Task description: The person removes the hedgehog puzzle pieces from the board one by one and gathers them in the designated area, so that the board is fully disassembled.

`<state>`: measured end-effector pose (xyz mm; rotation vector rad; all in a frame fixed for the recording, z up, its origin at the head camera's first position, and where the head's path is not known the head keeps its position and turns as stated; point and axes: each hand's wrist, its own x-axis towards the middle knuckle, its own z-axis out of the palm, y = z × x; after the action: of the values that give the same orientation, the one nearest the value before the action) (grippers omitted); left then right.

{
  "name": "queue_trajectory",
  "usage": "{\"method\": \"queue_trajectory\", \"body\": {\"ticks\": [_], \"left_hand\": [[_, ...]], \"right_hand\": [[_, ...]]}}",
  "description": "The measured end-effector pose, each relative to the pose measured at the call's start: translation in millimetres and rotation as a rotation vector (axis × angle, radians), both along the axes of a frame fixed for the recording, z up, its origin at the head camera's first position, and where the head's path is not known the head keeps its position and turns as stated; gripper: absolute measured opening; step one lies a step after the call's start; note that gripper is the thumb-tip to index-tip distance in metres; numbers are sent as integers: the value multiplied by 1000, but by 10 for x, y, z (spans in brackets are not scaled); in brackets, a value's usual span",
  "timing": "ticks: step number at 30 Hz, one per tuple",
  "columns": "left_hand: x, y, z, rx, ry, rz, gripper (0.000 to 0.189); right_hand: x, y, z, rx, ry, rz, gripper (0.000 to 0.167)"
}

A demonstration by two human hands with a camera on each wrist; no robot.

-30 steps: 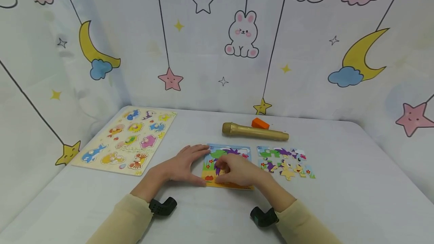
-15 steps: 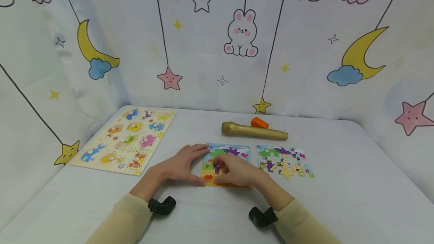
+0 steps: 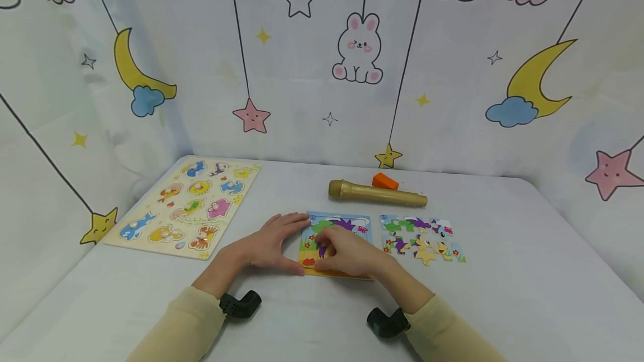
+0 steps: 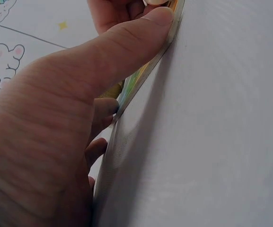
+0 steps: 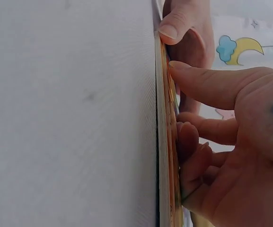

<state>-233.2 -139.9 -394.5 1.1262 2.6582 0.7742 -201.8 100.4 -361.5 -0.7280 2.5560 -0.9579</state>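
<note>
A colourful flat jigsaw board (image 3: 307,253) lies on the white table before me, with blue, green, purple and orange parts. My left hand (image 3: 268,246) spans its left side with fingers extended. In the left wrist view its thumb (image 4: 141,40) touches the board's edge. Bent over the middle of the board is my right hand (image 3: 349,253), hiding much of the picture. The right wrist view shows its thumb tip (image 5: 180,66) and curled fingers at the board's face. I cannot tell whether a puzzle piece is between them.
Several loose puzzle pieces (image 3: 425,247) lie right of the board. Behind stand a gold microphone-shaped object (image 3: 377,193) and an orange block (image 3: 385,181). A cream animal peg puzzle (image 3: 186,205) lies at the left. A printed curtain (image 3: 312,71) hangs behind the table.
The right hand's thumb and index finger have slid slightly left over the board. My left hand keeps its place at the left side, and the loose pieces lie as before.
</note>
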Motion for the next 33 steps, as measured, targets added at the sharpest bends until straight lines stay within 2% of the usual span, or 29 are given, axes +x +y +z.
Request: {"method": "queue_trajectory", "body": {"ticks": [5,15,26,30,33], "left_hand": [[0,-4,-4,1,2,1,100],[0,-6,-1,2,0,3,100],[-1,0,-2,-3,-5,2,100],[-5,1,-4,-1,-3,-1,100],[-8,1,-7,1,-7,-2,100]], "right_hand": [[-5,-13,-3,34,-3,-4,44],[-15,-10,-28,-45,-4,-7,47],[-8,0,-43,-156,29,-67,16],[-25,18,-46,-192,21,-75,13],[-45,42,-44,-230,-25,-89,14]]}}
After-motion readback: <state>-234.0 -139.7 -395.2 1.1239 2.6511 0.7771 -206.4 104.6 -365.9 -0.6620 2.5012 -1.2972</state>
